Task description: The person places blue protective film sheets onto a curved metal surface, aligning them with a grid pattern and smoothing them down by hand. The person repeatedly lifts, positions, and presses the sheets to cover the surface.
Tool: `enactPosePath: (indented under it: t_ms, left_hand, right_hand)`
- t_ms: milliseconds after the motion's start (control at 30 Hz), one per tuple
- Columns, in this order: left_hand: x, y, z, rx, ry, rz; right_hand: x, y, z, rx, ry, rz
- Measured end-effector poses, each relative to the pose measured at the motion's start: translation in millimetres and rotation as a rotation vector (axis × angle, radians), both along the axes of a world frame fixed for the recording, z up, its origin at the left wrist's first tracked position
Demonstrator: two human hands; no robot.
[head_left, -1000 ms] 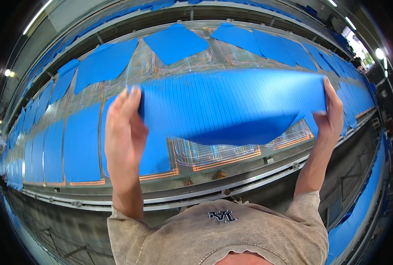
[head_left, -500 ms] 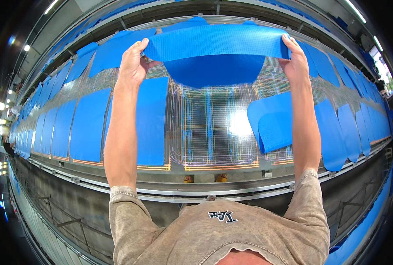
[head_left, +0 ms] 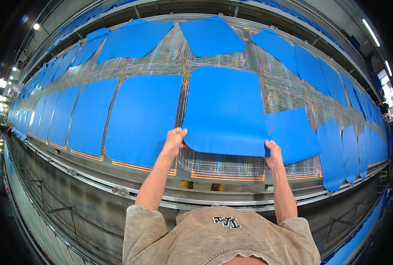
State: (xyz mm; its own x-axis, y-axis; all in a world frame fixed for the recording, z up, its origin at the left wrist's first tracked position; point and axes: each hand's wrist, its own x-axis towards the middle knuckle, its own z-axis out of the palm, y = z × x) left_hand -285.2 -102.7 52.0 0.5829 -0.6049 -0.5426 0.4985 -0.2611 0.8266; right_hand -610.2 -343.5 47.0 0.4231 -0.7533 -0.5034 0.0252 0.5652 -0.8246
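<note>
A blue fabric sheet (head_left: 225, 106) with a fine ribbed grain lies with its far part flat on the long table (head_left: 225, 167). Its near edge is lifted and curves up between my hands. My left hand (head_left: 175, 140) pinches the left near corner. On the opposite corner, my right hand (head_left: 273, 153) grips with the thumb on top and the fingers mostly hidden beneath. Just right of that hand, another blue piece (head_left: 293, 132) lies on the table. A larger blue sheet (head_left: 143, 115) lies flat to the left, a narrow gap away.
Coloured guide lines cover the tabletop. More blue pieces (head_left: 212, 37) lie along the far side, and others (head_left: 333, 152) run off to the right. A metal rail (head_left: 121, 191) borders the near edge. Similar tables stand beyond and behind me.
Both hands have come down and toward me from the far side. The sheet, previously held up and bent over, now rests mostly flat on the table with its near edge raised.
</note>
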Motion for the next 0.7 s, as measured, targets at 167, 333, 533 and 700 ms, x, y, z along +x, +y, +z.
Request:
enactPosePath:
  t_ms: [167, 333, 533, 700]
  left_hand:
    - [-21.4, 23.3, -21.7, 0.143, 0.054, 0.001]
    - [-29.6, 41.0, -30.6, 0.156, 0.065, 0.030]
    - [-38.5, 49.5, -25.1, 0.196, 0.003, 0.047]
    - [-43.0, 56.7, -24.4, 0.263, -0.078, 0.079]
  right_hand:
    - [-14.7, 33.6, -8.2, 0.065, 0.217, 0.022]
    - [-18.0, 47.8, -12.5, 0.063, 0.241, -0.018]
    - [-24.3, 54.8, -17.5, 0.020, 0.302, 0.008]
    - [-28.3, 59.4, -16.2, -0.013, 0.294, 0.067]
